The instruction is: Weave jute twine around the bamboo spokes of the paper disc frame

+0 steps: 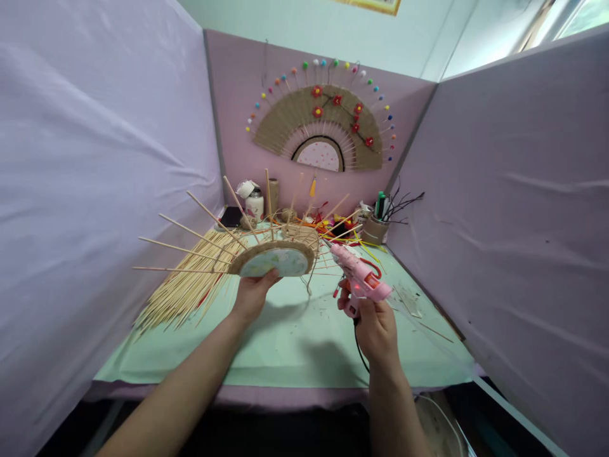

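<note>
My left hand [252,295] grips the near edge of a half-round fan base [275,259] and holds it above the table. The base is wrapped in jute twine, and several thin wooden sticks fan out of it to the left and upward. My right hand [375,320] is closed round the grip of a pink glue gun [358,274]. Its nozzle points up and left at the right edge of the fan base. The gun's black cord drops from under my right hand.
A heap of loose wooden sticks [183,289] lies on the green table cover [295,343] at the left. Jars, a twine roll, a cup of pens [375,228] and coloured scraps crowd the back. A finished fan [323,127] hangs on the rear panel. Purple partitions enclose three sides.
</note>
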Tool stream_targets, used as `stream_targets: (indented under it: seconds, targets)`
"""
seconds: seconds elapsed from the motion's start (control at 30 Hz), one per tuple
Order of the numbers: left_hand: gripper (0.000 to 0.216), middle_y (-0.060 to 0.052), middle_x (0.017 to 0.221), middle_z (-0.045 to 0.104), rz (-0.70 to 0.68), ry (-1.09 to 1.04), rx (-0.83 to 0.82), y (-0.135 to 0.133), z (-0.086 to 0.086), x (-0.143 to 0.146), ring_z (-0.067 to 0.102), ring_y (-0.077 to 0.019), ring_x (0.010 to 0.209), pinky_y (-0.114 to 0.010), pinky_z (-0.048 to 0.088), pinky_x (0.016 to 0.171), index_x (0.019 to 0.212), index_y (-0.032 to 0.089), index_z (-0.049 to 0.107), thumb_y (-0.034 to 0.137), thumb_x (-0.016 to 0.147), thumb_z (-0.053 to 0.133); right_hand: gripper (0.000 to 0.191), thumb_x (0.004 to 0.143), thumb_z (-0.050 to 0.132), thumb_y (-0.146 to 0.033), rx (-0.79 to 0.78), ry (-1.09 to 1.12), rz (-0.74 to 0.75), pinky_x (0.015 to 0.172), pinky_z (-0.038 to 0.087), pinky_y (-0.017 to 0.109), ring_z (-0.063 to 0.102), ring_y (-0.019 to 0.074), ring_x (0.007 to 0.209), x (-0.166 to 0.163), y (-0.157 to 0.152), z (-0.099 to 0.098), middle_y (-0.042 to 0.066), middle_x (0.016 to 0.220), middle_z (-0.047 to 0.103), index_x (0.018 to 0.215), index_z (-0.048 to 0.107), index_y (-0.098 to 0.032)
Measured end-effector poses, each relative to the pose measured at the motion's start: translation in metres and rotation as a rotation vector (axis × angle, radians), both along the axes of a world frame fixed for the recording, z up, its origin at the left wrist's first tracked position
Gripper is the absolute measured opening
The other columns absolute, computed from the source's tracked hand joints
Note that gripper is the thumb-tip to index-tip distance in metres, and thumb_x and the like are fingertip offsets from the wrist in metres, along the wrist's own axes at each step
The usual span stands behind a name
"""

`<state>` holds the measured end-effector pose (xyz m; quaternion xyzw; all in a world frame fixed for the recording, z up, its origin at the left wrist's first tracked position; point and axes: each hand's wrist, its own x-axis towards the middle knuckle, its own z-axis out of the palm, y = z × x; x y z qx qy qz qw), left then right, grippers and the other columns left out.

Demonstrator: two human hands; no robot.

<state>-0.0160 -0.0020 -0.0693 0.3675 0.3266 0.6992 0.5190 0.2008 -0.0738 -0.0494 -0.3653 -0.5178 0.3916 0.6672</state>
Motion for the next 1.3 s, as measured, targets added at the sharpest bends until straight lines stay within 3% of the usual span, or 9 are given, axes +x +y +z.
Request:
stream_targets:
  seconds: [0.3, 0.57, 0.83, 1.3]
  targets:
    - [0.050, -0.007, 0.096, 0.073, 0.033, 0.019, -0.025, 0.0010, -0.0018, 0.0002, 0.066, -0.0250, 0.095, -0.044, 0.053, 0.090, 0.094, 0.015, 0.070, 0.036, 0.052, 0.088, 0.028, 0.088, 0.056, -0.041, 0.009, -0.009, -0.063, 0.061, 0.043, 0.031, 0.056, 0.0147, 0.069, -0.0055, 0.0033, 0.0008, 0.009, 0.095, 0.066, 0.098, 0.067, -0.018]
    - [0.048, -0.007, 0.096, 0.073, 0.011, 0.026, 0.000, 0.0006, -0.0021, -0.0007, 0.065, -0.0267, 0.100, -0.047, 0.051, 0.092, 0.095, 0.015, 0.070, 0.034, 0.055, 0.087, 0.033, 0.087, 0.055, -0.045, -0.031, -0.066, -0.090, 0.063, 0.043, 0.032, 0.055, 0.0167, 0.069, -0.0063, 0.0021, -0.0005, 0.006, 0.075, 0.065, 0.097, 0.068, -0.017]
    - [0.049, -0.007, 0.098, 0.073, 0.013, 0.035, 0.007, 0.0038, -0.0060, -0.0012, 0.065, -0.0271, 0.101, -0.047, 0.049, 0.095, 0.096, 0.016, 0.071, 0.035, 0.054, 0.087, 0.034, 0.084, 0.059, -0.047, -0.064, -0.013, -0.102, 0.062, 0.044, 0.032, 0.056, 0.0160, 0.068, -0.0070, 0.0034, -0.0024, 0.009, 0.093, 0.069, 0.096, 0.067, -0.017]
    - [0.047, -0.006, 0.101, 0.073, 0.005, 0.030, 0.010, 0.0046, -0.0081, -0.0022, 0.066, -0.0254, 0.098, -0.045, 0.050, 0.094, 0.097, 0.018, 0.071, 0.033, 0.056, 0.087, 0.031, 0.084, 0.059, -0.045, -0.064, -0.033, -0.141, 0.061, 0.046, 0.032, 0.057, 0.0157, 0.066, -0.0077, 0.0033, -0.0012, 0.010, 0.092, 0.070, 0.093, 0.067, -0.016]
